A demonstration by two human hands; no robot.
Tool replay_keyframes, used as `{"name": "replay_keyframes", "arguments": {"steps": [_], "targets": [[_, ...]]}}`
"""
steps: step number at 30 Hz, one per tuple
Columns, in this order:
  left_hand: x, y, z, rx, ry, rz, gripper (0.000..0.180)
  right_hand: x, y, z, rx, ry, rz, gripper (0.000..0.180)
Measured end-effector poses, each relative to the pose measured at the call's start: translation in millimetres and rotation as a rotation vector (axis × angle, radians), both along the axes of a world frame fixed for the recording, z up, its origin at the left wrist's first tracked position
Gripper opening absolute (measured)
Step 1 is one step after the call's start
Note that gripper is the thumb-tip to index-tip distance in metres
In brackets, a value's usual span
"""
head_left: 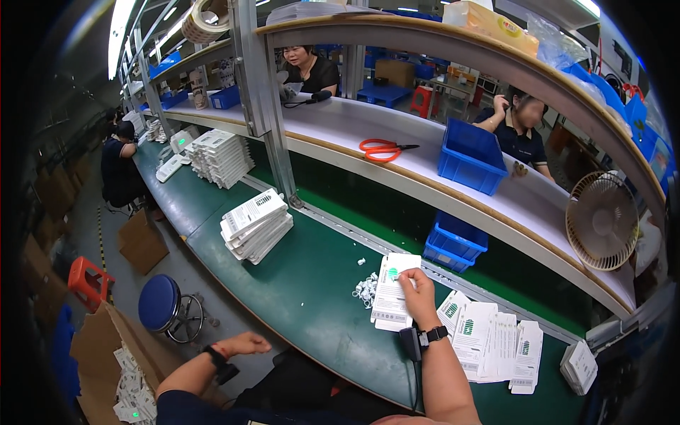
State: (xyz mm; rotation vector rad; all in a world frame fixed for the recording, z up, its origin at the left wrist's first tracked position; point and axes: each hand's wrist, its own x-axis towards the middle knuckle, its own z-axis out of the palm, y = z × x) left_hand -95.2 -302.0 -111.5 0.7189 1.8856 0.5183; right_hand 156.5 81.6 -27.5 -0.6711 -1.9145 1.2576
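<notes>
My right hand [418, 294] rests on a small stack of flat white printed cartons [392, 301] lying on the green work surface [304, 283], fingers pressing the top one. A little pile of small white bits [366, 289] lies just left of that stack. My left hand [244, 345] hangs off the bench edge over the floor, fingers curled, with nothing visible in it. Both wrists carry dark bands, and a black device [411, 342] is strapped at the right wrist.
Fanned white cartons [489, 340] lie right of my hand, another stack [256, 225] to the left. Blue bins [455, 242] [470, 156], orange scissors [382, 149] and a fan [602, 221] sit on the shelf. Other people work nearby. A blue stool [159, 302] and an open box [106, 368] stand below.
</notes>
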Motion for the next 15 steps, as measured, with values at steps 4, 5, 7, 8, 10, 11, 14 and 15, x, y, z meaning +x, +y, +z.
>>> {"name": "replay_keyframes", "arguments": {"steps": [4, 5, 7, 8, 10, 11, 14, 15], "targets": [[-29.1, 50.4, -135.8, 0.440, 0.113, -0.097, 0.040, 0.5, -5.8, 4.6, -0.042, -0.054, -0.017, 0.013], [-26.6, 62.8, -143.0, 0.448, 0.103, -0.116, 0.040, 2.5, -3.5, -2.2, -0.037, -0.028, -0.013, 0.013], [-16.1, 81.3, -162.7, 0.456, 0.082, -0.146, 0.041, 1.7, -2.5, -7.1, -0.053, -0.013, -0.008, 0.011], [-16.7, 92.2, -167.5, 0.465, 0.077, -0.165, 0.041, 1.2, -5.3, -2.0, -0.059, -0.014, -0.009, 0.012], [-16.3, 109.7, -176.1, 0.473, 0.066, -0.203, 0.041, 0.7, -7.2, 1.0, -0.068, -0.011, 0.006, 0.012], [-16.2, 116.1, -179.2, 0.473, 0.061, -0.221, 0.041, -0.6, -8.5, 4.5, -0.073, -0.022, -0.006, 0.012], [-9.0, 122.4, -186.7, 0.459, 0.043, -0.259, 0.041, -3.7, -9.4, 12.1, -0.069, -0.043, 0.004, 0.012], [-6.4, 121.2, -187.3, 0.452, 0.041, -0.267, 0.041, -3.9, -9.9, 12.6, -0.079, -0.029, 0.006, 0.011]]}}
